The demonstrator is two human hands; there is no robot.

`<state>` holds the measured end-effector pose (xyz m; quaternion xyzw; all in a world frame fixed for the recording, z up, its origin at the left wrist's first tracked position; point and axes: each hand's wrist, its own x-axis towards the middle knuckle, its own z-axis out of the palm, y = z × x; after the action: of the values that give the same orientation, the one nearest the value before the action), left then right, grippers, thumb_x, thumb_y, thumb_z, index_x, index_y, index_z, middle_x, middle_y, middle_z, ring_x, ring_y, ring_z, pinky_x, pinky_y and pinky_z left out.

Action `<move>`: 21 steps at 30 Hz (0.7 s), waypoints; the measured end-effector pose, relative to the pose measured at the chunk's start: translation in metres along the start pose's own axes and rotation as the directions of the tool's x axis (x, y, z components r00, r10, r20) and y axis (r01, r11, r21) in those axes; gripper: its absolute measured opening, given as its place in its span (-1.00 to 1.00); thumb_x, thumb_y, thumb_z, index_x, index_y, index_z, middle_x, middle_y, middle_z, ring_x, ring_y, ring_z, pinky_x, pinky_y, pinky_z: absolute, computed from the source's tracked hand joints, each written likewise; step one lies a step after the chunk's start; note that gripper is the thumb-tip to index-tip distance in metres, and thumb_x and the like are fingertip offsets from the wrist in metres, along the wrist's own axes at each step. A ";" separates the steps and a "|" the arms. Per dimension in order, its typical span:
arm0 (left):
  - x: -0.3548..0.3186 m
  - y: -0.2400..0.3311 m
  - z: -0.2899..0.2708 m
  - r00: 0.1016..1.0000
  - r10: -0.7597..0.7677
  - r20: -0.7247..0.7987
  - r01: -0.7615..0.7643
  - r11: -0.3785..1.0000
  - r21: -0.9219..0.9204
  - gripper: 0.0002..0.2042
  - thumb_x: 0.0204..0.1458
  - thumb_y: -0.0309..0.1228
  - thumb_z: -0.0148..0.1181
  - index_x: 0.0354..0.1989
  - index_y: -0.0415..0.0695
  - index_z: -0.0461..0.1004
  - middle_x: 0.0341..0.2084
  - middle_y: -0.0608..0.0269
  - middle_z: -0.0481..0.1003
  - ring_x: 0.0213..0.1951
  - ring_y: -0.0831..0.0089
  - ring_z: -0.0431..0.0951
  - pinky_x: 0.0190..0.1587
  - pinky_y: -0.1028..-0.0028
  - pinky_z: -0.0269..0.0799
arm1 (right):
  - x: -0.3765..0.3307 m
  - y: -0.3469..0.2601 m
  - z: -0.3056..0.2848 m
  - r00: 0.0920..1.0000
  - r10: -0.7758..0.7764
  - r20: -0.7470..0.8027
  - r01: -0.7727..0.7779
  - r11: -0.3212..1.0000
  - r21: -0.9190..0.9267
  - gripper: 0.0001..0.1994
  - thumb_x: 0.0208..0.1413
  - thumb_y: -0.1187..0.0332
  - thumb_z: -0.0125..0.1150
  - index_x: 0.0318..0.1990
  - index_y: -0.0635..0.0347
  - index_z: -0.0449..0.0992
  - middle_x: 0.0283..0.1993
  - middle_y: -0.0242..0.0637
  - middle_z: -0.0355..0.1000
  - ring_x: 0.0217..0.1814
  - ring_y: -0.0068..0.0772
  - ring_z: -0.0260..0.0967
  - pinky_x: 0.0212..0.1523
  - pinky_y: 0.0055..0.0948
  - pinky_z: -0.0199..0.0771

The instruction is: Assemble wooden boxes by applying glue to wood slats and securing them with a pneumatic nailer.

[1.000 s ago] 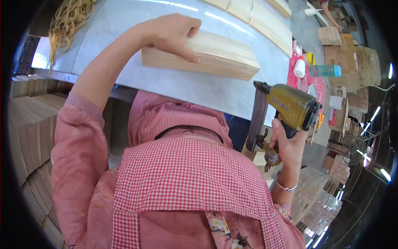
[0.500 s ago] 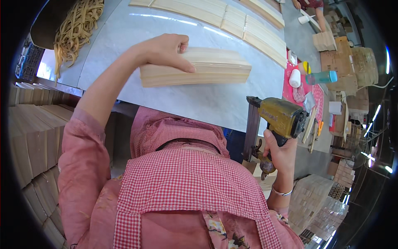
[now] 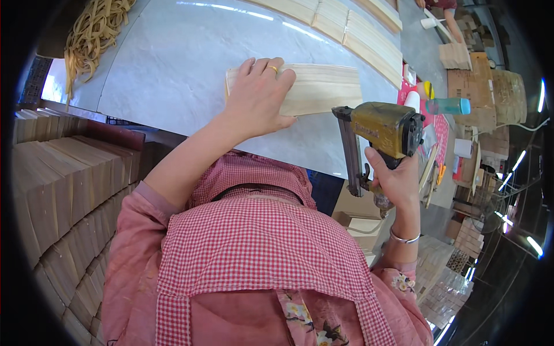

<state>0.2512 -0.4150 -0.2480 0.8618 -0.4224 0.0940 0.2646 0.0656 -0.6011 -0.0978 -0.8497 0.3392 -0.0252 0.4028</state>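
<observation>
A bundle of thin pale wooden boards (image 3: 326, 89) lies flat on the marbled table (image 3: 167, 63), its broad face up. My left hand (image 3: 259, 95) is closed over its left end, fingers across the top and thumb along the near edge. A gold ring is on one finger. My right hand (image 3: 395, 176) grips an air stapler (image 3: 381, 130) with a worn yellow-and-black body. Its nose points left, beside the near right corner of the boards. The underside of the boards is hidden.
More pale boards (image 3: 369, 43) line the table's far side. Tan bands (image 3: 95, 43) hang at the far left. Stacked wood (image 3: 63, 190) stands at my left. A teal bottle (image 3: 447, 106) and cardboard boxes (image 3: 473, 86) are at the right. Another person's arm (image 3: 452, 24) shows far right.
The boards have turned from edge-up to lying with their broad face up, and shifted slightly right. My left hand has moved right onto their left end. The stapler has risen nearer to them.
</observation>
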 end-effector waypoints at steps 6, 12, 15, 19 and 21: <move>0.000 0.003 -0.002 1.000 -0.020 0.002 0.020 1.000 -0.012 -0.51 -0.23 -0.11 0.45 -0.20 -0.08 0.38 0.08 0.03 0.40 0.11 0.09 0.38 0.31 0.16 0.14 | 0.010 -0.001 0.003 0.997 -0.011 0.072 0.012 1.000 -0.009 -0.77 0.10 0.38 0.43 -0.21 0.38 0.59 -0.55 -0.37 0.47 -0.69 -0.62 0.21 -0.66 -0.58 0.19; 0.001 0.002 -0.001 1.000 -0.017 -0.011 0.017 1.000 -0.020 -0.52 -0.23 -0.12 0.45 -0.20 -0.08 0.38 0.07 0.03 0.41 0.10 0.09 0.38 0.31 0.16 0.14 | 0.010 -0.007 0.008 0.995 0.058 0.085 -0.057 0.998 -0.016 -0.78 0.11 0.38 0.43 -0.22 0.36 0.58 -0.56 -0.38 0.46 -0.70 -0.62 0.23 -0.68 -0.58 0.19; 0.001 0.001 -0.001 0.999 -0.002 -0.042 0.001 1.000 -0.023 -0.54 -0.22 -0.13 0.44 -0.22 -0.08 0.38 0.06 0.03 0.41 0.08 0.10 0.39 0.30 0.15 0.15 | 0.005 -0.007 0.014 0.995 0.082 0.058 -0.087 0.992 0.092 -0.79 0.12 0.38 0.42 -0.24 0.35 0.57 -0.57 -0.39 0.44 -0.71 -0.62 0.23 -0.70 -0.58 0.19; 0.000 0.003 -0.004 1.000 -0.021 0.009 0.022 0.999 -0.035 -0.50 -0.23 -0.11 0.46 -0.17 -0.09 0.40 0.10 0.03 0.41 0.14 0.07 0.37 0.33 0.15 0.12 | 0.001 -0.004 0.018 0.994 0.101 0.039 -0.104 0.990 0.093 -0.81 0.13 0.39 0.41 -0.24 0.34 0.57 -0.57 -0.39 0.42 -0.71 -0.62 0.23 -0.71 -0.59 0.19; -0.001 0.003 -0.007 0.997 -0.049 0.065 0.052 0.998 -0.040 -0.45 -0.24 -0.10 0.48 -0.12 -0.10 0.41 0.15 0.02 0.40 0.22 0.04 0.34 0.38 0.14 0.09 | -0.002 -0.005 0.020 0.994 0.104 0.031 -0.106 0.993 0.056 -0.81 0.13 0.39 0.41 -0.24 0.33 0.56 -0.57 -0.40 0.42 -0.71 -0.63 0.23 -0.71 -0.59 0.18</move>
<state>0.2485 -0.4120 -0.2417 0.8690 -0.4107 0.0507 0.2712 0.0728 -0.5843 -0.1072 -0.8191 0.3768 -0.0020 0.4326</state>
